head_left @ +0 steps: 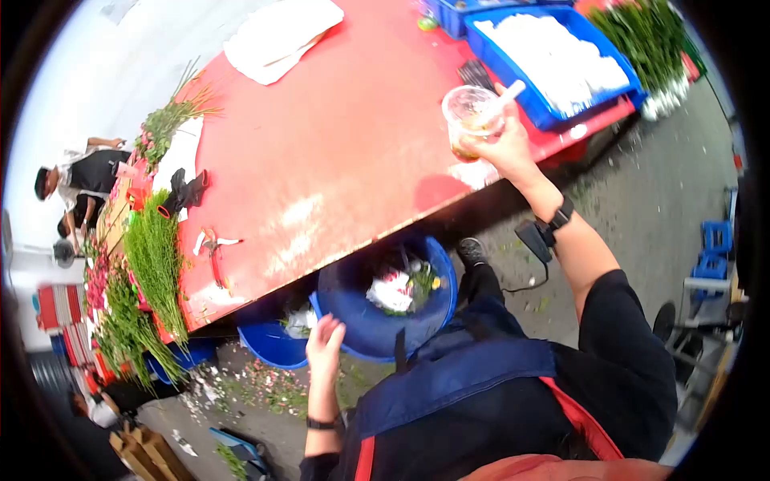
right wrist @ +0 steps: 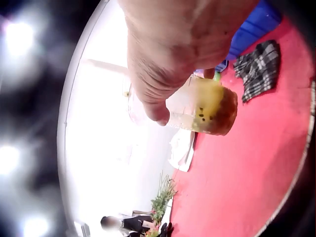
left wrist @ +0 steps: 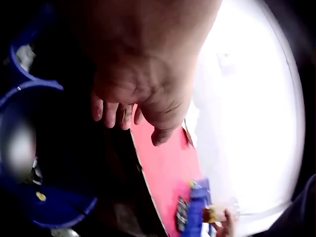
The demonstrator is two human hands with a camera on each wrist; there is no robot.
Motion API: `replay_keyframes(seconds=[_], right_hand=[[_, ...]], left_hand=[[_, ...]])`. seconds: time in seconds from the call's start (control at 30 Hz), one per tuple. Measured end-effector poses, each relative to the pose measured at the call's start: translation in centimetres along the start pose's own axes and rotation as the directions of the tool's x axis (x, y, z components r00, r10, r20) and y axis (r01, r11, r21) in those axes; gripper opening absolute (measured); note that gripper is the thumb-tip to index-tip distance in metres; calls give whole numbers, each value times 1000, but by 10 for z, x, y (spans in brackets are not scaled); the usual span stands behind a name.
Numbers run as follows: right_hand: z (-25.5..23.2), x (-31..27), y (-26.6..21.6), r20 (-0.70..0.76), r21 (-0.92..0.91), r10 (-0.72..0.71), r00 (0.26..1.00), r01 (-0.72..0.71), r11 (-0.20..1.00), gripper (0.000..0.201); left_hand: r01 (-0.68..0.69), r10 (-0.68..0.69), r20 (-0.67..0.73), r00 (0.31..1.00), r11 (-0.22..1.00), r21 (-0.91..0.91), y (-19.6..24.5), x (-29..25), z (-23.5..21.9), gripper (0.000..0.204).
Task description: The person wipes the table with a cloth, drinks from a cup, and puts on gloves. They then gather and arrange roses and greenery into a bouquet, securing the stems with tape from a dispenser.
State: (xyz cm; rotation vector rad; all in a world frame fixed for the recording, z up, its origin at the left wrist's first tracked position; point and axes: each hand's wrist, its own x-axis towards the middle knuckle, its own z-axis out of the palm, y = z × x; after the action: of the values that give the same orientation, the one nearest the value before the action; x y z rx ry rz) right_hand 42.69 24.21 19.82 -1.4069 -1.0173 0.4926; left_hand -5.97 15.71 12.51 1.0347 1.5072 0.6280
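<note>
A clear plastic cup is held in my right hand above the near right part of the red table. From the cup's mouth sticks a wide pale straw. In the right wrist view the thumb lies along the side of the cup, which has a yellow-brown drink with dark specks at its bottom. My left hand hangs with nothing in it, near the rim of a big blue tub. In the left wrist view that hand's fingers are loosely bent.
A blue tray of white material stands at the table's right, beside a checked cloth. White sheets lie at the far side. On the left are pruning shears, dark gloves and green stems. People stand beyond.
</note>
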Motion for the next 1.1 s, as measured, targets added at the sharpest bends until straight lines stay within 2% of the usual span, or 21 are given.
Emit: replay_keyframes(seconds=[0.03,0.07,0.1,0.13,0.17,0.2,0.23,0.27,0.3,0.33,0.37,0.43,0.47,0.57,0.6,0.7,0.83,0.87,0.93,1.03,1.1], right_hand=[[6,33,7,27,5,24,999,-24,1000,99],[11,71,25,-17,-181,34,999,-37,983,100],[21,111,50,-47,-124,-32,998,26,992,100],[29,155,81,-46,-149,-81,996,73,986,99],[39,194,104,-44,-169,-129,991,120,978,98],[49,227,106,-29,-220,-93,995,84,972,98],[60,258,124,-27,-162,-70,997,65,985,98],[68,294,148,-30,-107,-44,999,41,993,98],[76,325,169,-30,-55,-18,999,16,998,98],[83,352,186,-52,-63,-101,994,97,993,96],[89,381,215,-48,-30,-40,998,38,999,96],[97,418,246,-134,-247,-71,988,36,968,98],[98,429,251,-111,-194,-27,993,5,981,99],[100,455,269,-114,-260,6,993,-35,965,102],[101,462,278,-149,-382,-81,986,18,924,105],[89,468,288,-72,-318,-44,996,19,948,104],[79,465,297,-43,-392,93,995,-102,914,101],[74,459,298,-16,-408,65,998,-66,911,96],[66,431,289,46,-433,9,999,12,901,86],[56,362,266,234,-392,185,955,-82,916,61],[56,285,196,460,-248,290,839,-193,950,39]], left_hand=[[25,-18,-110,994,998,62,-11,-8,-8,41],[81,-57,-232,971,992,93,-28,-17,-16,39],[147,-97,-353,931,982,118,-53,-29,-28,37],[156,-47,-396,917,956,247,-109,-40,-55,33],[259,-187,-523,831,963,68,-102,-66,-39,27],[291,-158,-620,768,950,117,-140,-92,-42,22],[455,-285,-672,683,886,86,-127,-119,-22,23],[460,-300,-697,651,887,48,-172,-151,-21,27],[485,-246,-721,648,863,141,-274,-197,-33,33],[569,-338,-733,590,818,80,-262,-216,-23,34],[629,-435,-720,541,777,3,-239,-224,-7,35],[706,-589,-656,473,698,-118,-211,-233,24,36],[724,-640,-624,449,669,-165,-201,-232,38,37],[742,-725,-521,450,628,-234,-191,-231,78,39],[739,-739,-492,460,626,-249,-186,-229,91,40],[724,-762,-412,499,628,-285,-187,-227,116,43],[686,-764,-350,542,642,-341,-197,-228,130,46],[664,-755,-346,556,655,-361,-202,-229,130,46],[575,-707,-362,608,706,-413,-213,-234,129,42],[597,-630,-397,668,771,-220,-241,-254,120,42],[552,-646,-392,655,764,-334,-264,-270,118,37]])
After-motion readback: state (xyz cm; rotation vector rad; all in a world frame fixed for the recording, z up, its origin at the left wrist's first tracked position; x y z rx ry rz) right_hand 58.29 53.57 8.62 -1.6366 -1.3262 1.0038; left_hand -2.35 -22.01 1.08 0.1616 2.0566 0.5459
